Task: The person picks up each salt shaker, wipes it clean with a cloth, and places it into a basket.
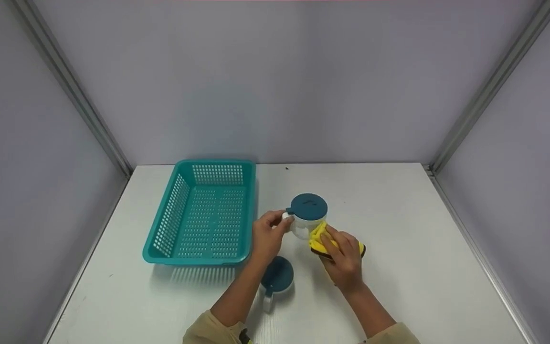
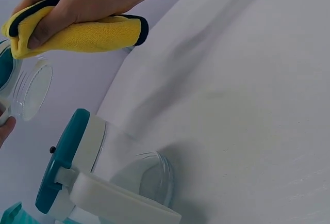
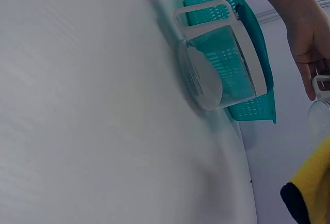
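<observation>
Left hand (image 1: 269,235) pinches the white handle (image 1: 288,219) of the lidded jar (image 1: 309,207); jar looks lifted off the table (image 1: 389,215), right of the green basket (image 1: 198,261). Right hand (image 1: 345,260) grips a folded yellow cloth (image 1: 320,233) at the jar's glass side; exact contact patch hidden. Second lidded jar (image 1: 277,275) stands on the table, near the left forearm. Step in hand, my read: wiping the outside. Next move likely calls for a firm handle pinch and turning the jar so the cloth reaches unwiped glass.
</observation>
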The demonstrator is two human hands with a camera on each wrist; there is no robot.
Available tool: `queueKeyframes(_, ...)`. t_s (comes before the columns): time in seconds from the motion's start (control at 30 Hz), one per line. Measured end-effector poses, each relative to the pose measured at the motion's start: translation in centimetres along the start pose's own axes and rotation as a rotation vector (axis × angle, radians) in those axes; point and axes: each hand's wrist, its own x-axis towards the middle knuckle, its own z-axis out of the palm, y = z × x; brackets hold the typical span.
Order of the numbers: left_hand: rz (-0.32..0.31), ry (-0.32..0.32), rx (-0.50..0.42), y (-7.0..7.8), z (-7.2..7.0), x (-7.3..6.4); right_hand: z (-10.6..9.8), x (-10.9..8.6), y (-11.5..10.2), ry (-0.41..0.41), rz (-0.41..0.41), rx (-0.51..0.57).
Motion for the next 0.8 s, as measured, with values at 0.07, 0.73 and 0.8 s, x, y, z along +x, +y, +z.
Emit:
queueKeyframes(0.07, 0.005, 0.008, 0.005, 0.1, -0.1, 0.0, 0.0, -0.3, 0.0, -0.009, 0.007, 0.000)
queueKeyframes(0.73, 0.077, 0.036, 0.029, -0.3, -0.1, -0.3, -0.3, -1.9, 0.3, -0.102, 0.338, 0.086)
queueKeyframes(0.8, 0.081, 0.037, 0.026, -0.4, 0.0, -0.3, -0.3, -1.6, 0.2, -0.093, 0.363, 0.094)
